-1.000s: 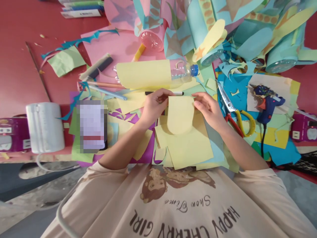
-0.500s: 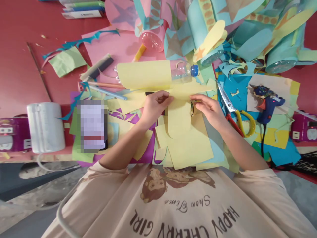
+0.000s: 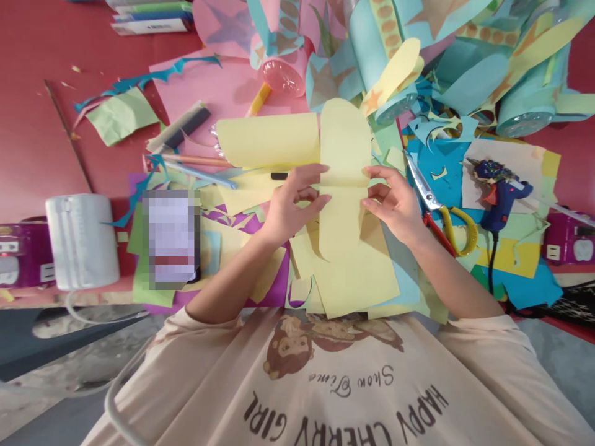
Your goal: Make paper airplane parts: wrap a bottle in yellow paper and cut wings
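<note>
A long yellow paper piece (image 3: 343,167) with rounded ends lies unfolded between my hands, creased across its middle. My left hand (image 3: 292,201) pinches its left edge at the crease. My right hand (image 3: 393,201) pinches its right edge at the same height. Its far half covers part of a plastic bottle wrapped in yellow paper (image 3: 267,141). More yellow sheets (image 3: 357,272) lie under the piece, close to my body.
Scissors with yellow handles (image 3: 441,207) and a blue glue gun (image 3: 499,189) lie to the right. Paper-wrapped bottles (image 3: 465,74) crowd the far side. A phone (image 3: 171,238) and a white roll (image 3: 82,240) sit left. Coloured scraps cover the red table (image 3: 32,136).
The folded yellow piece has been opened out: its upper half swung away from me and now covers the bottle's neck. Both hands rose slightly and hold the crease.
</note>
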The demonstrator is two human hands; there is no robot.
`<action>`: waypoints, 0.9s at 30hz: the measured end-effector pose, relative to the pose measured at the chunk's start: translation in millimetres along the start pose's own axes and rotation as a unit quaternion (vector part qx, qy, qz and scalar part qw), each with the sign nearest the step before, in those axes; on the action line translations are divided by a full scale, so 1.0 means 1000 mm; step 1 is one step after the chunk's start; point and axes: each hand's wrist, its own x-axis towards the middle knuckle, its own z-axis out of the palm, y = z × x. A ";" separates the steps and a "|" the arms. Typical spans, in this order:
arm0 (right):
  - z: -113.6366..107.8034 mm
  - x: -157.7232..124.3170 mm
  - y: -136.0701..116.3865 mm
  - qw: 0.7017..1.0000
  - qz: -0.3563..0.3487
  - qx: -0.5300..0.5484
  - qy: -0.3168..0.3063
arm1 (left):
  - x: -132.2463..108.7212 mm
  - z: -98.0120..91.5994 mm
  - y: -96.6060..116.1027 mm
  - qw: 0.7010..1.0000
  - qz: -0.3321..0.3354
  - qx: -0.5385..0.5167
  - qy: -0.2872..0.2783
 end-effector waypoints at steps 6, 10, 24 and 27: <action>0.001 -0.004 -0.004 1.000 -0.001 0.004 -0.026 | 0.003 0.000 0.004 0.998 -0.018 0.005 -0.064; 0.002 -0.004 -0.005 0.999 -0.007 -0.002 -0.035 | 0.003 0.001 0.005 0.993 -0.079 -0.060 -0.068; -0.063 -0.032 -0.045 0.944 0.043 -0.320 0.065 | 0.003 0.003 0.006 0.994 -0.101 0.012 -0.041; -0.085 -0.055 -0.049 0.831 0.107 -0.545 0.011 | 0.002 0.003 0.005 0.995 -0.090 0.012 -0.027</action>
